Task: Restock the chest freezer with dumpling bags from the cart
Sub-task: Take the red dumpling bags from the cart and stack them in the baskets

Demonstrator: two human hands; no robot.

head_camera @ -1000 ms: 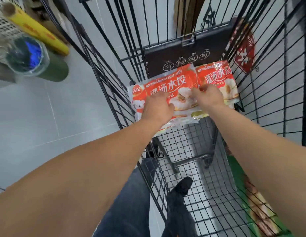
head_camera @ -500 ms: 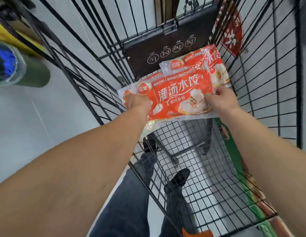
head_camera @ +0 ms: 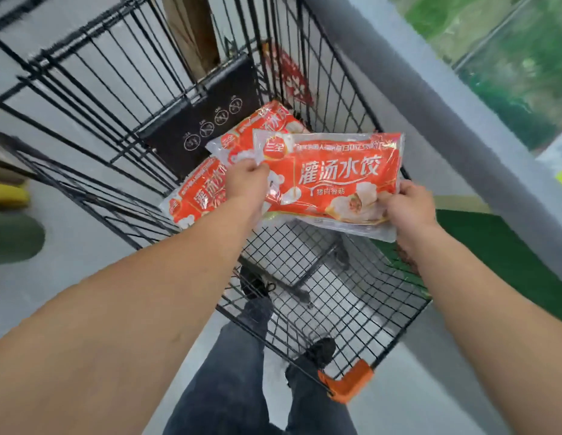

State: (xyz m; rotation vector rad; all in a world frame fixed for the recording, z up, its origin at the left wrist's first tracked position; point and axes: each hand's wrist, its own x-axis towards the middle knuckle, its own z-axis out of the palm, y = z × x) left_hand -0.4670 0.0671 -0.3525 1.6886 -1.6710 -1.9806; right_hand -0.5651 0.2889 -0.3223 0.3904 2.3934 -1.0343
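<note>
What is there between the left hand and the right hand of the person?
In the head view, the lifted dumpling bag spans that stretch; the left hand pinches its left edge and the right hand grips its right edge.

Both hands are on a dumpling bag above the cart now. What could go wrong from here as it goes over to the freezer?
1. The left hand and right hand only pinch the glossy orange plastic dumpling bag at its edges, so it could slip or sag.
2. The black wire shopping cart has a tall side between the bag and the grey-rimmed chest freezer; the bag may snag on it.
3. Two more orange bags lie loosely behind; one could slide.
</note>
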